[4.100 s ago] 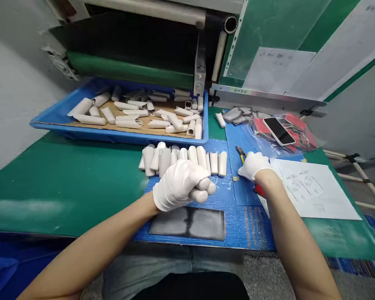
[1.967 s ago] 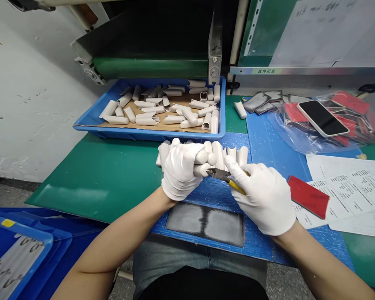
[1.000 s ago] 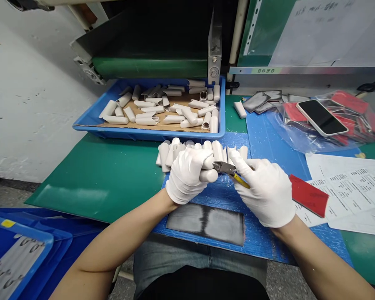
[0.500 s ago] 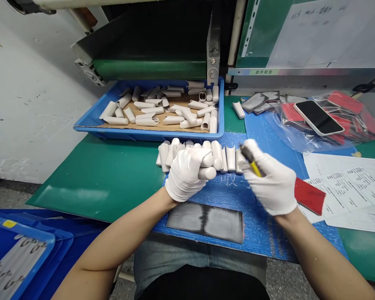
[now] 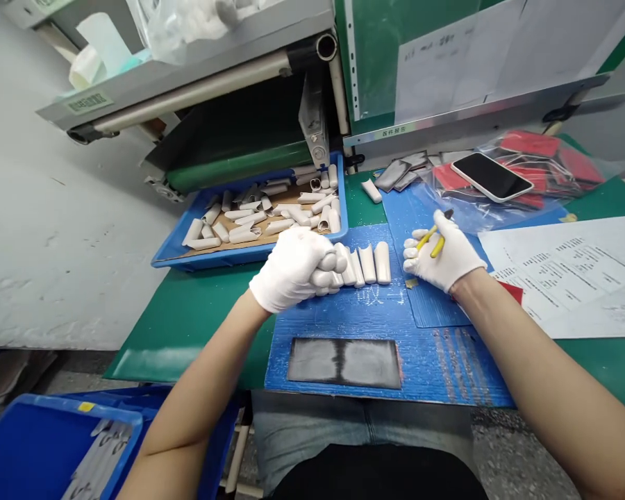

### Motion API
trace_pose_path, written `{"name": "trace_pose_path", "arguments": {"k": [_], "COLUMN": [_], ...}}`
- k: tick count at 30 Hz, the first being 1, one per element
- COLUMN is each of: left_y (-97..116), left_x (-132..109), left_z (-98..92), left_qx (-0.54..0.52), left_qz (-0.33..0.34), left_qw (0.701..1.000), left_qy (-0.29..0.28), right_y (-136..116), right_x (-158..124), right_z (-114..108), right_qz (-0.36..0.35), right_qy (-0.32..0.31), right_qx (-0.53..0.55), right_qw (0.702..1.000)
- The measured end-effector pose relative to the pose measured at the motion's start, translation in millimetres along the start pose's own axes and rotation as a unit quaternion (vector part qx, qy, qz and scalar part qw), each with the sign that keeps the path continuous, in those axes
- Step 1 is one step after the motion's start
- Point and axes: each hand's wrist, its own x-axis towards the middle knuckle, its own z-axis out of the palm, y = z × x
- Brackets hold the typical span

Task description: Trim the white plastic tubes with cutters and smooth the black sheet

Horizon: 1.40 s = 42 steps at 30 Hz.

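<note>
The white-gloved left hand [image 5: 290,267] clenches several rounded white plastic pieces [image 5: 329,262]. The white-gloved right hand [image 5: 444,255] loosely holds yellow-handled metal pliers [image 5: 437,246].

Tray [image 5: 208,261] behind-left of tube row [image 5: 367,265]; sheet [image 5: 344,362] before row; phone [image 5: 492,176] on bag [image 5: 549,172], right.

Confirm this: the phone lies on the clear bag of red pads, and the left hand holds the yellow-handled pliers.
Wrong hand: the head view shows the right hand holding the yellow-handled pliers. The phone does lie on the clear bag of red pads.
</note>
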Motion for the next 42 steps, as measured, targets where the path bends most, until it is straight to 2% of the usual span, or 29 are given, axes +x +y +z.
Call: {"name": "trace_pose_path", "arguments": {"k": [2, 4, 6, 9, 12, 15, 21, 25, 32, 37, 39, 42], "left_y": [12.3, 17.9, 15.6, 3.9, -5.8, -8.4, -2.2, 8.0, 17.5, 8.0, 2.8, -7.3], "left_x": [27.6, 51.9, 69.8, 83.6, 88.1, 92.2, 110.9, 122.8, 123.1, 127.5, 125.5, 108.1], "left_z": [-1.6, 6.6, 20.0, 37.4, 41.9, 37.4, 40.6, 49.7, 47.5, 42.6, 32.7, 3.2], "left_qx": [0.031, 0.080, 0.132, 0.191, 0.209, 0.222, 0.244, 0.259, 0.320, 0.370, 0.380, 0.356], "left_qz": [0.048, 0.110, 0.167, 0.223, 0.234, 0.227, 0.236, 0.215, 0.227, 0.212, 0.181, 0.129], "left_qw": [0.996, 0.982, 0.960, 0.923, 0.903, 0.891, 0.876, 0.860, 0.841, 0.854, 0.864, 0.897], "left_qy": [-0.071, -0.130, -0.179, -0.250, -0.293, -0.325, -0.342, -0.383, -0.371, -0.300, -0.276, -0.227], "right_y": [-1.9, -4.5, -7.6, -12.4, -16.2, -19.5, -23.7, -24.8, -24.2, -24.8, -26.1, -28.1], "right_x": [-2.3, -0.4, 4.1, 9.7, 10.5, 8.2, 4.6, 4.4, 5.5, 4.0, 3.2, 3.8], "right_z": [1.2, -0.8, -4.9, -10.7, -13.1, -12.5, -11.3, -12.1, -12.5, -11.4, -12.3, -15.5], "right_qz": [-0.009, -0.027, -0.038, -0.046, -0.062, -0.080, -0.107, -0.109, -0.108, -0.107, -0.103, -0.096], "right_qy": [-0.006, -0.008, -0.002, 0.010, 0.012, 0.017, 0.037, 0.045, 0.037, 0.045, 0.038, 0.036], "right_qx": [0.014, 0.025, 0.039, 0.060, 0.074, 0.087, 0.124, 0.126, 0.131, 0.119, 0.116, 0.102], "right_qw": [1.000, 0.999, 0.999, 0.997, 0.995, 0.993, 0.986, 0.985, 0.985, 0.986, 0.987, 0.990]}}
